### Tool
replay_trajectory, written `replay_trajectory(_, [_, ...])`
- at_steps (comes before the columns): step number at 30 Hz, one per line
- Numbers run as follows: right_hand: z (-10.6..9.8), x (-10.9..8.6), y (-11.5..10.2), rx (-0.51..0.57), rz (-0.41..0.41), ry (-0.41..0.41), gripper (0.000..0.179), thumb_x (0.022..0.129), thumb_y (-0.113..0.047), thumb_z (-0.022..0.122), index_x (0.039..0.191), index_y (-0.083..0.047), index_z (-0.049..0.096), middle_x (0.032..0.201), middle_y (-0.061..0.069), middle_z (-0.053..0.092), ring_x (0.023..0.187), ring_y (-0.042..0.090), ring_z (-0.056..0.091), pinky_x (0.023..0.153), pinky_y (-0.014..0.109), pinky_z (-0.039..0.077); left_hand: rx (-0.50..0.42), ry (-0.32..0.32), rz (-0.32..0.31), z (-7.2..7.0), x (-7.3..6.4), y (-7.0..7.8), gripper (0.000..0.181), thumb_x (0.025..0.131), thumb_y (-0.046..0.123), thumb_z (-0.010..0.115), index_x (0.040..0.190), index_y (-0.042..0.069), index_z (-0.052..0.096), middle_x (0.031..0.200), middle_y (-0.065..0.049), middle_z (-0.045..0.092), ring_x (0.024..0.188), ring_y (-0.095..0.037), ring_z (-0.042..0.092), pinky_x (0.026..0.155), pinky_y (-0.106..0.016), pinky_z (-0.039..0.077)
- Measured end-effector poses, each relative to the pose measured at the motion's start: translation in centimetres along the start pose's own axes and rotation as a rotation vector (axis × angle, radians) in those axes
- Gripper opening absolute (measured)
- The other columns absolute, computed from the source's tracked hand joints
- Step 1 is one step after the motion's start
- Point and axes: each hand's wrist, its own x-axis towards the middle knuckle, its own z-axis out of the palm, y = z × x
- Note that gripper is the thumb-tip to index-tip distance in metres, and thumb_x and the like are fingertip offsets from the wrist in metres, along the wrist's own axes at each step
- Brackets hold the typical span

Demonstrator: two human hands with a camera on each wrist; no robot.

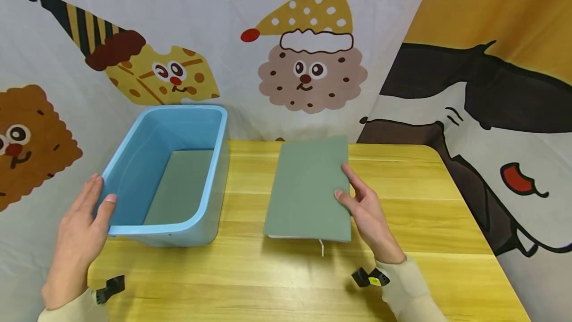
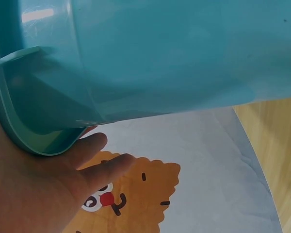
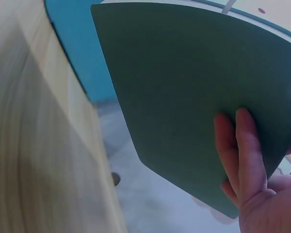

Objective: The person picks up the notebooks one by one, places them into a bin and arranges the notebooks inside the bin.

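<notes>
In the head view, my left hand [image 1: 82,225] holds the near left corner of a light blue plastic bin [image 1: 203,217], its thumb over the rim. The left wrist view shows its fingers [image 2: 109,172] outside the bin wall, some partly hidden by the rim. My right hand [image 1: 368,210] grips a green notebook [image 1: 308,190] by its right edge, thumb on the upper cover. Underneath, fingers [image 3: 247,145] press the other cover. A pale ribbon [image 1: 322,248] hangs from the notebook's near edge. Inside the bin lies a flat green piece [image 1: 183,185], perhaps another notebook.
The bin stands on the left of a yellow wood-grain table [image 1: 415,202]. Behind the table hangs a cloth [image 1: 243,83] printed with cartoon figures. The table's right edge slants towards the near corner.
</notes>
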Motion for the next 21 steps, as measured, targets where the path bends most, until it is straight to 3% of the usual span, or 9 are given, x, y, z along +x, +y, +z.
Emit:
replay_trajectory(2, [0.3,0.0,-0.4,0.030,-0.018,-0.004,0.068,0.104,-0.006,0.059,0.165,-0.016,0.028,0.173,-0.001,0.015,0.101,0.006,0.066,0.081,0.022,0.058,-0.001,0.005,0.002,0.0,0.0,0.0,0.062,0.113,0.033,0.032,0.165,0.004,0.014,0.172,-0.017,0.009,0.157,-0.046,0.008,0.124,-0.065,0.005])
replay_trajectory(4, [0.6,-0.1,-0.8,0.065,-0.029,-0.007,0.068,0.105,-0.005,0.058,0.165,-0.016,0.028,0.173,-0.002,0.015,0.126,0.012,0.059,0.086,0.026,0.059,0.000,0.006,0.003,0.0,0.0,0.0,0.062,0.113,0.033,0.032,0.165,0.003,0.014,0.172,-0.017,0.010,0.157,-0.045,0.007,0.124,-0.064,0.005])
replay_trajectory(5, [0.8,-0.1,-1.1,0.073,-0.032,-0.005,0.068,0.104,-0.005,0.059,0.164,-0.016,0.028,0.172,-0.002,0.016,0.130,0.014,0.057,0.087,0.027,0.059,-0.001,0.006,0.004,0.0,0.0,0.0,0.062,0.113,0.033,0.031,0.165,0.003,0.014,0.172,-0.018,0.010,0.157,-0.045,0.007,0.124,-0.064,0.004])
replay_trajectory(8, [1.5,-0.1,-1.7,0.102,-0.045,0.002,0.068,0.104,-0.005,0.059,0.164,-0.017,0.030,0.172,-0.003,0.018,0.136,0.020,0.052,0.087,0.027,0.059,-0.001,0.004,0.001,0.0,0.0,0.1,0.062,0.114,0.034,0.031,0.165,0.004,0.013,0.172,-0.018,0.010,0.157,-0.045,0.007,0.124,-0.064,0.004])
replay_trajectory(12, [2.4,0.1,-2.6,0.136,-0.077,0.006,0.068,0.103,-0.002,0.060,0.163,-0.015,0.031,0.172,-0.002,0.018,0.150,0.019,0.034,0.100,0.024,0.053,-0.001,0.000,-0.005,0.0,0.0,0.1,0.062,0.114,0.034,0.031,0.165,0.005,0.012,0.172,-0.018,0.009,0.157,-0.046,0.007,0.124,-0.065,0.004])
replay_trajectory(15, [3.1,0.4,-3.1,0.137,-0.110,0.021,0.068,0.101,0.000,0.060,0.163,-0.010,0.032,0.172,-0.001,0.020,0.157,0.015,0.017,0.115,0.023,0.037,-0.001,-0.002,-0.005,0.0,0.0,0.1,0.062,0.114,0.034,0.030,0.165,0.005,0.012,0.172,-0.017,0.009,0.157,-0.046,0.007,0.124,-0.065,0.004])
replay_trajectory(19, [4.0,0.6,-3.9,0.140,-0.143,0.040,0.067,0.100,0.002,0.059,0.161,-0.007,0.034,0.171,-0.001,0.024,0.158,0.014,0.010,0.126,0.028,0.016,-0.004,-0.005,-0.001,0.0,0.0,0.0,0.062,0.114,0.033,0.030,0.165,0.005,0.011,0.172,-0.016,0.008,0.157,-0.045,0.006,0.124,-0.064,0.003])
replay_trajectory(21, [4.5,0.8,-4.2,0.154,-0.154,0.039,0.066,0.100,0.003,0.059,0.161,-0.006,0.034,0.170,-0.003,0.026,0.158,0.013,0.010,0.127,0.032,0.013,-0.005,-0.009,-0.002,0.0,0.0,0.0,0.062,0.114,0.033,0.030,0.166,0.006,0.011,0.172,-0.016,0.008,0.157,-0.044,0.005,0.124,-0.064,0.003])
